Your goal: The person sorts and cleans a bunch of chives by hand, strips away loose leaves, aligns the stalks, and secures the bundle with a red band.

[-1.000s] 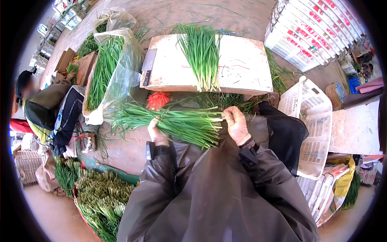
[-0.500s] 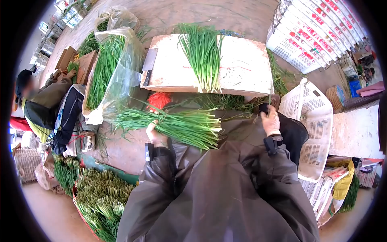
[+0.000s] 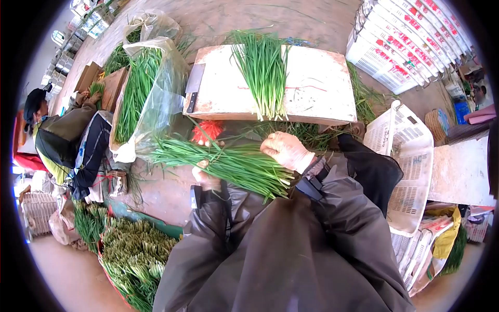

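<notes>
My left hand (image 3: 207, 176) is wrapped round a bunch of long green stalks (image 3: 234, 165), which lies across in front of my lap, cut ends to the right. My right hand (image 3: 286, 151) is at the bunch's upper right side, its fingers curled; what they hold, if anything, is hidden. Just beyond the bunch is a red bundle of ties (image 3: 207, 131). On the white board (image 3: 322, 86) ahead rests a second, loose bunch (image 3: 264, 78), with a thin red strip beside it. A cleaver (image 3: 194, 86) lies at the board's left edge.
An open plastic bag of green stalks (image 3: 138, 93) stands left of the board. A co-worker (image 3: 62, 130) sits at the far left. Packed bundles (image 3: 135, 249) fill a container at lower left. On the right are a white basket (image 3: 410, 177) and stacked white crates (image 3: 400, 47).
My right hand has moved left from beside the board's lower right corner to the bunch. The bunch in my left hand has shifted slightly right.
</notes>
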Demonstrator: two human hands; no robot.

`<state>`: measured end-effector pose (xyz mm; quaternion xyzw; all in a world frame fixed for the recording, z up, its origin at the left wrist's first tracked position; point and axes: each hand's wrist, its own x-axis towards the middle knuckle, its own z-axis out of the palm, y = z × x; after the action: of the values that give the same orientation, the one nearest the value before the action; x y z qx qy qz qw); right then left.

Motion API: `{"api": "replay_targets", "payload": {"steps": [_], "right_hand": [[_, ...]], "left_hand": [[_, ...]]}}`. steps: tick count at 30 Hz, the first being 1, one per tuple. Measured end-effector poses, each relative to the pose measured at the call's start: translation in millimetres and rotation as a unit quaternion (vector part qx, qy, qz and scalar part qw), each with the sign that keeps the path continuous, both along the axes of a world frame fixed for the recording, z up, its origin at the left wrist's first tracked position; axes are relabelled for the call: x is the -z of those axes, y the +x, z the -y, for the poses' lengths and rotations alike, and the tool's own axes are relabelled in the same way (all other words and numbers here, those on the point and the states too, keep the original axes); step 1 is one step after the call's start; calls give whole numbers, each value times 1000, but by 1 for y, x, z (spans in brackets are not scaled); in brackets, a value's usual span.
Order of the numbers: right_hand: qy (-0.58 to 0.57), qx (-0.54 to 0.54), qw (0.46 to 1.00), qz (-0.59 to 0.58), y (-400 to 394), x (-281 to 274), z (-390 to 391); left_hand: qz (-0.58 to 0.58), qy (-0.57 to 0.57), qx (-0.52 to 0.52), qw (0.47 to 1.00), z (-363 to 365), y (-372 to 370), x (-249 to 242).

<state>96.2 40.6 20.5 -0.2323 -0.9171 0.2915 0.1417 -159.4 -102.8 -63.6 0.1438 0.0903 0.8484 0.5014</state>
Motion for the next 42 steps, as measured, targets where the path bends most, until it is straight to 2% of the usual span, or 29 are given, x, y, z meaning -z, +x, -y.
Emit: {"api": "replay_targets", "payload": {"steps": [1, 3, 5, 6, 9, 10, 11, 13, 15, 17, 19, 21, 22, 23, 24, 25, 26, 27, 31, 33, 35, 37, 39, 41, 42], "right_hand": [[15, 3, 1000, 1, -2, -4, 0], [17, 44, 994, -98, -1, -15, 2], [0, 104, 982, -159, -5, -29, 5], [-34, 105, 974, -199, -7, -39, 8], [-256, 80, 922, -278, -7, -62, 16], [-364, 64, 867, -334, -4, -68, 19], [-360, 68, 868, -335, 3, -78, 19], [-423, 77, 791, -436, 22, -81, 19], [-535, 63, 643, -545, 44, -90, 16], [-602, -4, 535, -593, 74, -82, 6], [-590, 26, 495, -637, 102, -72, 0], [-554, 103, 438, -701, 144, -49, -18], [-506, 185, 499, -679, 161, -39, -26], [-403, 339, 611, -591, 183, -7, -34], [-307, 441, 739, -405, 209, 37, -42], [-189, 512, 815, -192, 224, 64, -43], [-100, 516, 845, -98, 206, 59, -29], [-124, 458, 868, -144, 189, 59, -19], [-74, 292, 946, -116, 83, 2, 4], [-104, 176, 977, -59, 34, -30, 6], [-82, 80, 993, -28, -5, -27, 4], [-12, 13, 1000, 9, -37, -25, 5], [-23, -19, 998, -46, -56, -13, 5], [-16, -22, 1000, -14, -60, -7, 3], [-19, -22, 999, -41, -60, -7, 4]], "left_hand": [[-3, -32, -9, 999, 1, 2, -7], [-10, -97, -25, 995, 5, 8, -22], [12, -89, -30, 996, 1, 9, -22], [14, -92, -29, 995, 0, 11, -27], [11, -114, -31, 993, 3, 8, -22], [13, -125, -31, 992, 5, 3, -11], [16, -136, -32, 990, 9, -1, 0], [1, -82, -32, 996, 4, 1, -3], [-1, -45, -26, 999, 3, 2, -7], [10, -29, -8, 999, 6, 3, -11], [16, -41, -21, 999, 6, 5, -14], [8, -22, -12, 1000, 6, 2, -10], [-3, -15, -13, 1000, 6, 1, -5], [-14, -7, -14, 1000, 6, 0, -1], [-14, -1, -10, 1000, 5, -1, 2], [-2, 2, -2, 1000, 4, 1, -2], [2, -8, -6, 1000, 4, 2, -4], [6, -20, -9, 1000, 4, 5, -7], [1, -30, 11, 999, 0, 16, -27], [-25, -6, 40, 999, -2, 16, -23], [-23, -14, 56, 998, 0, 18, -27], [-31, -28, 41, 998, -1, 24, -32], [-20, -34, 53, 998, 0, 24, -33], [-30, -28, 38, 998, -1, 25, -34], [-37, -23, 28, 999, -2, 25, -34]]}}
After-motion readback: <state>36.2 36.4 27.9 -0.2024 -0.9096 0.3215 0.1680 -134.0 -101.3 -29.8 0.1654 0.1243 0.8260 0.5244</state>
